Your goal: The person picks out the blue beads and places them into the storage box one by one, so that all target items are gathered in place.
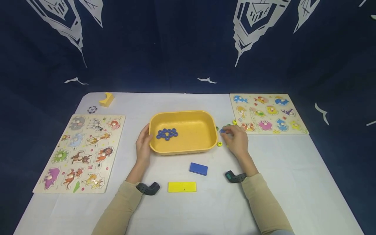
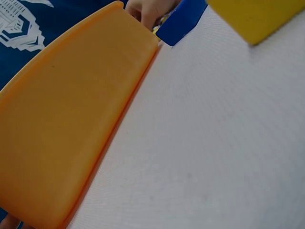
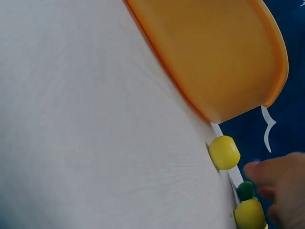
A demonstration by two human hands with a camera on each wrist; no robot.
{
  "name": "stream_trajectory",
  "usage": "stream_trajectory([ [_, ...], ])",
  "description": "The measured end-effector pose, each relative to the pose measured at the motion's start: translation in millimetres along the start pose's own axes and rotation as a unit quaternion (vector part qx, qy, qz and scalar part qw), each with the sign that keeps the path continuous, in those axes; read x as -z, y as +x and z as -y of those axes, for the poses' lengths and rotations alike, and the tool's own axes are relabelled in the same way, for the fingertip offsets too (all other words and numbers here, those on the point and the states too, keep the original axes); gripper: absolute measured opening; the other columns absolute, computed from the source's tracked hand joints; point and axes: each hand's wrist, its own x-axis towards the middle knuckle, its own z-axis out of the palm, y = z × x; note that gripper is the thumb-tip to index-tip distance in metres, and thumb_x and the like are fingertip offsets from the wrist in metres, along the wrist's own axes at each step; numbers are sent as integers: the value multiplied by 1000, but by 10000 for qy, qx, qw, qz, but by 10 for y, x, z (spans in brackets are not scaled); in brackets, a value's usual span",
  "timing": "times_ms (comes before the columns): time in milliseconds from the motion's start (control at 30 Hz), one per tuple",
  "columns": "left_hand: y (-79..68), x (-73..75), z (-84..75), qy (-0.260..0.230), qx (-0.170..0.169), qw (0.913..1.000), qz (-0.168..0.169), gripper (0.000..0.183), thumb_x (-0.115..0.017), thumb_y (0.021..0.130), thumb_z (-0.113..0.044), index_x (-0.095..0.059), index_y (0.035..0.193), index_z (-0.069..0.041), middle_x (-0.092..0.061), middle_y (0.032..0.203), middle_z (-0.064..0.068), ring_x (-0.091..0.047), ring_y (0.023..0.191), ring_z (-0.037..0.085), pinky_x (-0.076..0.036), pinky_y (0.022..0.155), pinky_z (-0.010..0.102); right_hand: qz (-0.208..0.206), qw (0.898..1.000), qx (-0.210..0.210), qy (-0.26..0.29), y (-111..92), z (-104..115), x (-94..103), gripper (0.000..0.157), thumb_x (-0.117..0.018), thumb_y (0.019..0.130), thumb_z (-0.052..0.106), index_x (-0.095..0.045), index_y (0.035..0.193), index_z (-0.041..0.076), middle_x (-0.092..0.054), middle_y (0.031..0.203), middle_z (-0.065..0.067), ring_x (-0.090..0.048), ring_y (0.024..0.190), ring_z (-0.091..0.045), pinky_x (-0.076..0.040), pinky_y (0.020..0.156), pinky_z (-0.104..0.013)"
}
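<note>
A yellow plastic tray [image 1: 188, 149] sits mid-table with several blue beads [image 1: 167, 134] grouped in its left half. My left hand [image 1: 143, 145] grips the tray's left end, thumb at the rim; in the left wrist view its fingertips [image 2: 10, 222] show by the tray's lower corner. Just beyond the tray's right end, my right hand [image 1: 236, 141] pinches a blue bead [image 1: 222, 131] between thumb and fingers. Around that hand lie loose yellow beads [image 1: 219, 144] and green beads [image 3: 246, 191], some partly hidden behind it.
Nearer me lie a blue block [image 1: 198, 169] and a yellow block [image 1: 182, 187]. An animal puzzle board [image 1: 113, 176] is at left, a sea-animal puzzle board [image 1: 277, 118] at back right. A notched yellow block [image 1: 107, 100] and a round token [image 1: 92, 109] stand at back left.
</note>
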Motion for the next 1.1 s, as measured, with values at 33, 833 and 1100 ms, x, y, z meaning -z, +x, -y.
stream_trajectory([
  [33, -3, -5, 0, -14, 16, 10000, 7, 47, -37, 91, -9, -31, 137, -10, -34, 141, 3, -33, 128, 15, -33, 104, 24, -63, 9999, 37, 82, 5, 21, 28, 21, -69, 76, 20, -65, 94, 11, -61, 79, -1, -50, 74, -16, -39, 65, -29],
  [833, -20, -84, 9, -117, -44, 9999, 1, 47, -37, 90, -6, -32, 137, -7, -36, 140, 6, -34, 127, 17, -33, 104, 25, 2949, 9476, 1228, -59, 636, 1175, -349, 19, -65, 76, 24, -61, 91, 14, -59, 73, 4, -53, 69, -11, -46, 64, -23],
  [1100, -12, -83, 42, -88, -32, 10000, 11, 46, -38, 91, -7, -33, 136, -9, -36, 140, 4, -35, 127, 15, -33, 104, 23, 3302, 9343, 1283, -400, 590, 1219, -537, 16, -66, 76, 22, -62, 89, 14, -56, 68, 5, -51, 63, -10, -42, 55, -23],
])
